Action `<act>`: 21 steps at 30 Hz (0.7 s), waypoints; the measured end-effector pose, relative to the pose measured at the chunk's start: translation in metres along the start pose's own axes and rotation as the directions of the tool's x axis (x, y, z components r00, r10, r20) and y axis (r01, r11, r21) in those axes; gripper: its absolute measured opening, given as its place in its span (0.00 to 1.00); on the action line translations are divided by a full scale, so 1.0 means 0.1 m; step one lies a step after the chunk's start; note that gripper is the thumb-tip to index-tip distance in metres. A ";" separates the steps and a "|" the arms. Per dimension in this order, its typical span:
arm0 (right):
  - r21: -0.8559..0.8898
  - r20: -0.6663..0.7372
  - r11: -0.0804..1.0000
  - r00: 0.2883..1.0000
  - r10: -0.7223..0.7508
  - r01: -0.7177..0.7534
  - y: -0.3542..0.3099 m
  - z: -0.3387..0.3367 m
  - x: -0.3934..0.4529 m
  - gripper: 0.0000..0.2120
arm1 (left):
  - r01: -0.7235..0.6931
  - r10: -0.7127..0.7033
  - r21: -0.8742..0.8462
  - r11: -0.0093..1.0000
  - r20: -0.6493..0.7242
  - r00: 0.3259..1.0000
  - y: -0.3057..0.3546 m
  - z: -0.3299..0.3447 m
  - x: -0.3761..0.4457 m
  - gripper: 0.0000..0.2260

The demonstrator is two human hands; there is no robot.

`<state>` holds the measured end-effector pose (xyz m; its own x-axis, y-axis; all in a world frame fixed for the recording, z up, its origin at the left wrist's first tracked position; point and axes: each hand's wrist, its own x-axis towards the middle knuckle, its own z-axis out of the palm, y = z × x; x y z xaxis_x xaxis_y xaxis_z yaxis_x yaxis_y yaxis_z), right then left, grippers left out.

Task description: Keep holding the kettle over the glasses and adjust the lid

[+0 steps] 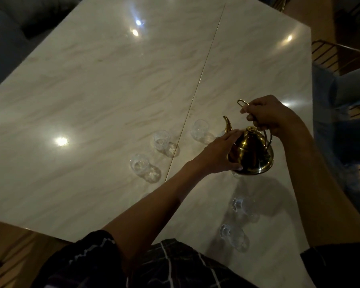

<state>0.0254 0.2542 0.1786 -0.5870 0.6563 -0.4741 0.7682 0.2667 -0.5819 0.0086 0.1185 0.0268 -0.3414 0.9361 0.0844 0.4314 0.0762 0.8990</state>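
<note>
Gripping the handle (250, 113) with the right hand (272, 115), fingers curled round it, while the left hand (220, 151) lay flat-fingered against the gold teapot (253, 154) at centre-right above the desk (92, 90), a tilt risked spilling beside or toppling the glass (201, 129) nearby.

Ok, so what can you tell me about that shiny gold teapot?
The teapot looks like polished golden metal, with a rounded, bell-shaped body, a thin curved spout pointing away from the person, a domed lid with a small knob and a tall wire handle. It sits upright, low over the marble table. The right hand grips the handle; the left hand rests flat against its side. Clear glasses stand around it.
</note>
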 end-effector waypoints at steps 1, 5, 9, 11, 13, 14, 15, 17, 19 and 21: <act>0.000 -0.001 1.000 1.000 -0.003 0.003 0.00 -0.01 0.00 0.10 | -0.003 0.003 0.001 1.000 0.001 1.000 0.01 0.00 0.00 0.47; -0.002 -0.008 1.000 1.000 -0.005 0.005 0.02 -0.02 0.01 0.11 | -0.015 0.015 0.008 1.000 -0.003 1.000 0.02 0.00 0.00 0.47; -0.006 -0.007 1.000 1.000 -0.006 0.006 0.04 -0.02 0.02 0.10 | -0.012 0.012 0.005 1.000 0.005 1.000 0.03 -0.01 0.01 0.48; -0.002 -0.004 1.000 1.000 -0.003 0.003 0.04 -0.02 0.03 0.10 | -0.009 0.009 0.005 1.000 0.011 1.000 0.02 -0.01 0.02 0.48; 0.005 -0.001 1.000 1.000 -0.003 0.003 0.04 -0.02 0.03 0.10 | 0.002 -0.002 0.008 1.000 0.016 1.000 0.01 -0.01 0.02 0.48; 0.010 -0.001 1.000 1.000 -0.001 0.001 0.04 -0.02 0.03 0.10 | 0.006 -0.006 0.011 1.000 0.018 1.000 0.01 -0.01 0.02 0.48; 0.015 -0.001 1.000 1.000 0.001 -0.001 0.04 -0.02 0.03 0.10 | 0.009 -0.009 0.017 1.000 0.019 1.000 0.01 -0.01 0.02 0.48; 0.025 -0.004 1.000 1.000 0.004 -0.004 0.06 -0.01 0.05 0.10 | 0.012 -0.012 0.023 1.000 0.021 1.000 0.01 -0.01 0.02 0.48; 0.031 -0.014 1.000 1.000 -0.001 0.002 0.09 0.00 0.07 0.10 | 0.020 -0.021 0.024 1.000 0.026 0.999 0.01 0.00 0.02 0.48; 0.031 -0.029 0.999 0.999 -0.017 0.018 0.12 0.01 0.08 0.11 | 0.033 -0.034 0.037 0.999 0.030 0.999 0.01 0.00 0.03 0.48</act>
<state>0.0300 0.2624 0.1672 -0.5921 0.6721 -0.4446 0.7495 0.2565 -0.6103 0.0078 0.1212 0.0280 -0.3307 0.9429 0.0405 0.4502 0.1199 0.8848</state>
